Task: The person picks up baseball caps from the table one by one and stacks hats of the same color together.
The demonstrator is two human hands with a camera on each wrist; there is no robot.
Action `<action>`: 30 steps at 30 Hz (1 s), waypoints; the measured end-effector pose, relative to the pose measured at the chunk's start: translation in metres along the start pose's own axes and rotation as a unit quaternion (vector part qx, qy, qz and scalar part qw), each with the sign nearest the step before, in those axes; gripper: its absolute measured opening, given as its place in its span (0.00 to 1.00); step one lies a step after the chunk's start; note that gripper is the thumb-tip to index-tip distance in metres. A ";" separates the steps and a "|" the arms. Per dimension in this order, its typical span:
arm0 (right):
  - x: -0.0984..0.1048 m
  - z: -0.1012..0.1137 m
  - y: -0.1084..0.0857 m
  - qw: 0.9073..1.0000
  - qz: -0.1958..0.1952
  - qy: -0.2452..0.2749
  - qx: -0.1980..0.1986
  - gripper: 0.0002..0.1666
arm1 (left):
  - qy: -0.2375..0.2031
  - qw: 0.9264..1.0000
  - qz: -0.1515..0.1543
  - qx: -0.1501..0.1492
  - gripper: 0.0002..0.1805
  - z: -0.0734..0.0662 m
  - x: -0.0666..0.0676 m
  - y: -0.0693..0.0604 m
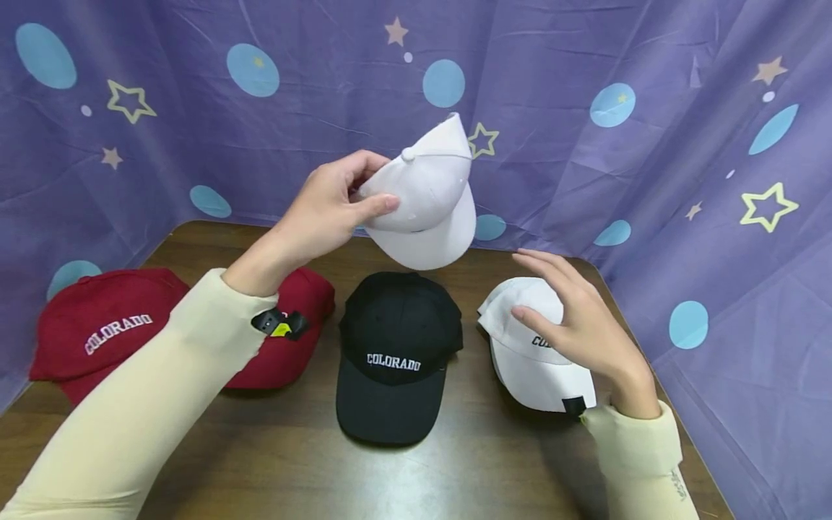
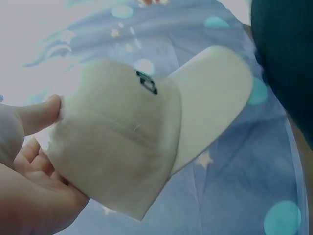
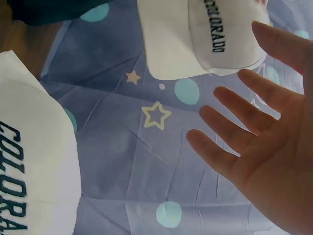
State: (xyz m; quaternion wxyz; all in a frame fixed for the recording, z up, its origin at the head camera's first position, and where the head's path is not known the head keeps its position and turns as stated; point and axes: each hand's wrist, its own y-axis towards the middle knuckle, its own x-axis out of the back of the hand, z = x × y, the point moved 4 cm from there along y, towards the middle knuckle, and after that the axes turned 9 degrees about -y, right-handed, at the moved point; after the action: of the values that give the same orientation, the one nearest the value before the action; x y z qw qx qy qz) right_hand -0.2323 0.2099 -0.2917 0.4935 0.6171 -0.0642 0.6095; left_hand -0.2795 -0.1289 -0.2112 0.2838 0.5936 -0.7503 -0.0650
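Observation:
A white baseball cap (image 1: 425,195) is up in the air above the back of the table, pinched at its crown edge by my left hand (image 1: 334,206). In the left wrist view the thumb lies on the outside of this cap (image 2: 117,127), and dark lettering shows on its front. My right hand (image 1: 572,318) is held with spread, straight fingers, in front of a second white cap (image 1: 510,310) on the table, hiding part of its lettering. In the right wrist view the right palm (image 3: 274,147) holds nothing, apart from the raised cap (image 3: 215,39).
A black COLORADO cap (image 1: 396,339) sits mid-table, brim toward me. Two red caps stand to its left: one red cap (image 1: 110,325) with COLORADO lettering, another red cap (image 1: 305,325) partly behind my left sleeve. A purple patterned curtain (image 1: 325,72) surrounds the brown wooden table (image 1: 494,469).

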 end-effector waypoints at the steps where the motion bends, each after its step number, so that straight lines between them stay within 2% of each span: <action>1: 0.003 -0.001 0.000 1.000 -0.013 0.002 -0.003 0.44 | -0.003 1.000 0.010 -0.006 0.21 -0.005 -0.003 -0.002; 5: 0.014 -0.004 -0.002 0.998 -0.065 0.019 -0.017 0.46 | -0.016 0.999 0.044 -0.019 0.20 -0.017 -0.016 -0.011; 11: 0.024 -0.001 -0.003 0.990 -0.132 0.055 -0.011 0.47 | -0.020 0.994 0.094 -0.048 0.19 -0.031 -0.030 -0.024; 16: 0.034 0.011 -0.002 0.983 -0.162 0.089 0.004 0.46 | -0.028 0.988 0.133 -0.069 0.20 -0.044 -0.040 -0.029; 20: 0.044 0.028 -0.001 0.979 -0.172 0.104 0.017 0.45 | -0.057 0.981 0.174 -0.065 0.20 -0.046 -0.053 -0.033; 24: 0.041 0.025 -0.002 0.982 -0.163 0.095 0.031 0.59 | -0.056 0.974 0.210 -0.058 0.19 -0.040 -0.069 -0.036; 27: 0.035 0.015 -0.005 0.986 -0.116 0.115 0.039 0.58 | -0.048 0.969 0.237 -0.046 0.19 -0.033 -0.079 -0.038; 30: 0.028 0.008 -0.009 0.988 -0.053 0.140 0.031 0.55 | -0.062 0.965 0.254 -0.027 0.19 -0.027 -0.086 -0.041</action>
State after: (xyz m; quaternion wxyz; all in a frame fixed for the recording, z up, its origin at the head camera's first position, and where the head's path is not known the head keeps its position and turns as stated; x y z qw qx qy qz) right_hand -0.2137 0.2234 -0.2716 0.5099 0.5434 0.0573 0.6644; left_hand -0.2198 -0.0548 -0.2367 0.2602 0.3704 -0.8904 -0.0477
